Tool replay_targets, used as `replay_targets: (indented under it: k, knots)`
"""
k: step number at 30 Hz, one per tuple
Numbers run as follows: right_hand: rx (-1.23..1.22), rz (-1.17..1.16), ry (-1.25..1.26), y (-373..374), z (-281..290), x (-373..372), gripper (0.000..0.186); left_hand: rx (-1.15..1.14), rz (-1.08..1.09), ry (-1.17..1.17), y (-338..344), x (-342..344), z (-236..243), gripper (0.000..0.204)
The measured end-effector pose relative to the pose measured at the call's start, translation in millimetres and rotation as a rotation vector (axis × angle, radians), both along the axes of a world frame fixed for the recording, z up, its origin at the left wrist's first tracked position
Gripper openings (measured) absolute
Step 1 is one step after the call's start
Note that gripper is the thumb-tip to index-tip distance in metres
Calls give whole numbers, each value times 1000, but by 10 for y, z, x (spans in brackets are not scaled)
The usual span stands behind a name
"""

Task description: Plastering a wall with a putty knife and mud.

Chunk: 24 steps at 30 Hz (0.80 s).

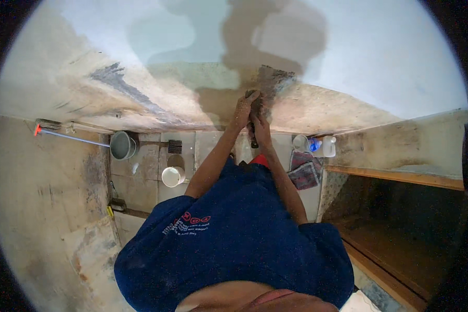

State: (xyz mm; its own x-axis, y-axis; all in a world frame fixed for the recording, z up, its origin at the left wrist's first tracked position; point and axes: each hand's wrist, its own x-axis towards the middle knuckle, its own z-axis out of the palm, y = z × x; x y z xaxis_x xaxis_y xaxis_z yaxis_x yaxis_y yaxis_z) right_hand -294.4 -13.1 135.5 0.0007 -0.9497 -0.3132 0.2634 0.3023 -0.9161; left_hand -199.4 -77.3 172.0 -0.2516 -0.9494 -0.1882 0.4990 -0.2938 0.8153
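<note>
Left hand (244, 110) and right hand (261, 131) clasp one dark hand tool (255, 108); left of it, one grey bucket (121, 145), one white tub (172, 177).

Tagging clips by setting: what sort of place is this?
Probably a worn utility room or storeroom, though I can't be sure: the stained wall, grey bucket and blue-handled brush suggest it.

The wall (317, 106) looks matt, and rough where dark patches break its finish, the grey bucket (122, 146), white tub (173, 177) and white jug (328, 147) look like smooth plastic, the T-shirt (244, 223) matt cloth, the rags (304, 176) coarse fabric, and the shelf edge (400, 177) wood.
</note>
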Motion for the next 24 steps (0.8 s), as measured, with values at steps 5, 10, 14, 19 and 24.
replay_targets:
  k: [5,10,14,19,24]
  knots:
    - [12,43,214,-231,19,42,29,-49,136,8,-157,15,-24,25]
    - [-15,7,102,-340,-186,84,29,-20,138,7,-201,-8,-46,20]
    - [-15,-10,56,-371,-312,113,29,-10,137,-61,-202,63,-74,16]
    - [-173,-94,112,-457,-733,112,34,-62,233,-153,-216,-81,51,13]
    - [-79,24,437,-436,-490,123,47,-9,189,-63,-241,-22,-72,14]
